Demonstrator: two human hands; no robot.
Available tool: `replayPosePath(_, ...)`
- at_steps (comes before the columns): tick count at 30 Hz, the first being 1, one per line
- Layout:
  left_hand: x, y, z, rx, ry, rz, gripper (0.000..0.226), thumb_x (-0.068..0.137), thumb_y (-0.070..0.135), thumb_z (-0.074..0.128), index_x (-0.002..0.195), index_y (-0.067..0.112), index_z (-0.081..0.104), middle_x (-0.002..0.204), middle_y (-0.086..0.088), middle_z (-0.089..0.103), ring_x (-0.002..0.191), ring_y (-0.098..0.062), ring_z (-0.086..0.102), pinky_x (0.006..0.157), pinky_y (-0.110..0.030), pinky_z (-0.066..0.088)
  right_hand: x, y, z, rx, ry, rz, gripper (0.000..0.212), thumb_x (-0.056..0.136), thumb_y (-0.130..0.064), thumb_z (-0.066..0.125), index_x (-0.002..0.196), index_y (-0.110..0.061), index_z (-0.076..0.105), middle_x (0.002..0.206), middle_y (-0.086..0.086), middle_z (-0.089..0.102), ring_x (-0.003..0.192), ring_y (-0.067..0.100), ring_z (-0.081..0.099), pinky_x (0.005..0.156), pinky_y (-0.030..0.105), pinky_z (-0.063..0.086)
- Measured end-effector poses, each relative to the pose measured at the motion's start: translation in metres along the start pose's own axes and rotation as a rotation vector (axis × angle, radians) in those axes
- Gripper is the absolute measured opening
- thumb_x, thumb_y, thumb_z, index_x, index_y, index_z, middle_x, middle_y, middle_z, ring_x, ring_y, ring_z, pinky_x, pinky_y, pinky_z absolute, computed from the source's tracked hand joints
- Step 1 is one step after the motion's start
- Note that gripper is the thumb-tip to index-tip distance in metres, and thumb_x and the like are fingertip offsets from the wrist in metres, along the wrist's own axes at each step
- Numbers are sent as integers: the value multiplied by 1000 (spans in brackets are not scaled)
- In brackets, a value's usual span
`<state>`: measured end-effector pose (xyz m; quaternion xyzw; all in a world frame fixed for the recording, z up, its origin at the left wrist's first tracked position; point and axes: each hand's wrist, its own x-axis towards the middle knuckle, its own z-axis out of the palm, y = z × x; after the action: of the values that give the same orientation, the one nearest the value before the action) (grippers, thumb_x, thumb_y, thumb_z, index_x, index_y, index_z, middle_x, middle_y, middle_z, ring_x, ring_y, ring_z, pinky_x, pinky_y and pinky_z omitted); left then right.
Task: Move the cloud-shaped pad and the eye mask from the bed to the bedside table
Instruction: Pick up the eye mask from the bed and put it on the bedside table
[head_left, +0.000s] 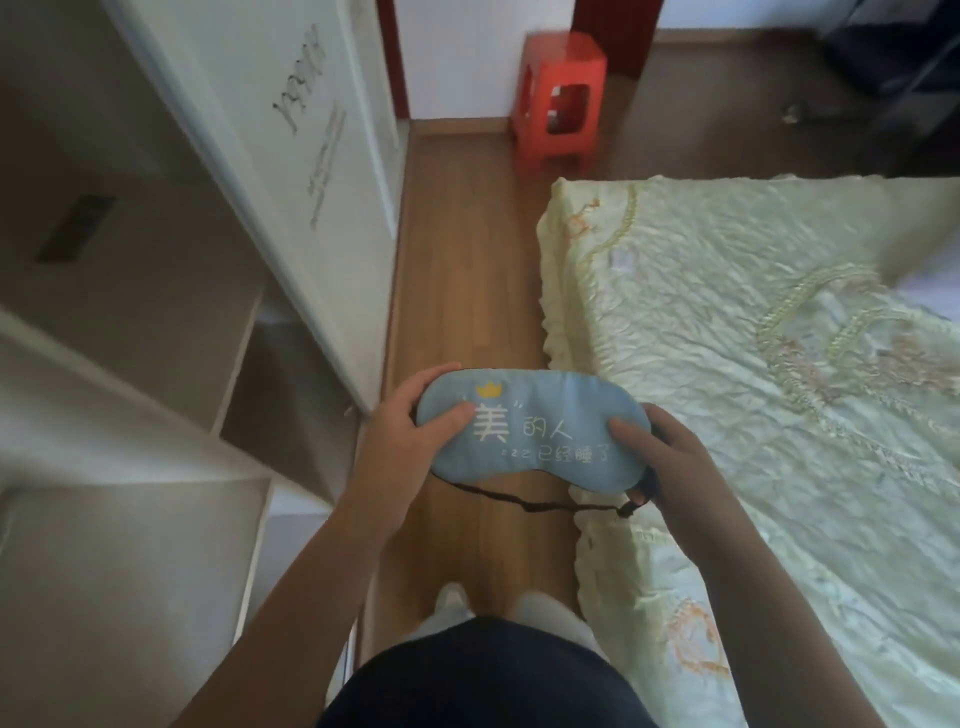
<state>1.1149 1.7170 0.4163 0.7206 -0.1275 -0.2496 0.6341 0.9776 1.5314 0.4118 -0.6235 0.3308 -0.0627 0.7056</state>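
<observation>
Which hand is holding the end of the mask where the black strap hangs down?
The right hand, nearest the bed; the strap of the eye mask loops below to it. The left hand grips the other end.

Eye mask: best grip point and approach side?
Grip the eye mask by its two rounded short ends, one from each side, as the left hand and right hand do now. It's flat, soft and wide; the black strap dangles below, so avoid that edge.
</observation>
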Motion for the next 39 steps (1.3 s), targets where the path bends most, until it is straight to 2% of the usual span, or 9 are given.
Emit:
replayPosePath(5,62,13,4,50,-104,7,26,84,14,64,103,31,63,107,5,67,98,-13,64,86,-34,55,36,-17,3,7,146,-10,16,90,-22,56,98,-11,64,67,1,55,45,9,45,41,21,38)
replayPosePath(11,139,23,15,67,-159,9,28,84,11,64,109,24,63,108,4,67,100,-14,63,87,-36,54,99,-33,-2,32,200,18,16,90,-21,56,100,-11,64,70,4,55,45,10,45,41,21,37)
replayPosePath(18,251,40,41,66,-101,28,28,85,10,62,111,20,63,109,0,67,101,-18,64,85,-33,55,216,-72,-25,10,151,1,15,88,-23,59,98,-12,65,70,5,54,45,11,44,40,24,38)
replayPosePath(21,300,55,57,73,-62,37,27,86,10,61,111,20,63,110,-2,67,102,-19,63,88,-36,53,268,-100,-42,-30,117,-7,15,89,-21,58,99,-11,64,70,6,55,42,8,44,44,29,39)
replayPosePath(25,355,76,76,43,9,52,27,86,10,62,109,23,63,106,3,68,98,-13,64,85,-31,53,332,-142,-65,-77,48,-25,14,89,-20,58,98,-10,63,72,9,56,43,12,44,50,35,42)
replayPosePath(29,402,89,91,34,32,33,28,86,10,61,111,22,63,108,0,66,99,-16,63,84,-32,54,384,-168,-79,-109,13,-23,15,89,-18,58,99,-7,62,70,8,54,44,13,44,47,32,42)
replayPosePath(34,467,96,97,45,39,25,26,86,10,60,108,26,63,106,4,67,98,-14,63,83,-32,54,445,-185,-81,-78,-1,17,15,89,-17,57,100,-8,62,70,5,55,41,9,44,45,30,41)
replayPosePath(39,546,101,90,28,19,24,25,87,11,60,104,29,63,103,5,68,88,-5,65,71,-22,55,515,-206,-72,-72,7,29,15,89,-18,57,101,-10,63,71,4,56,42,8,44,45,29,40)
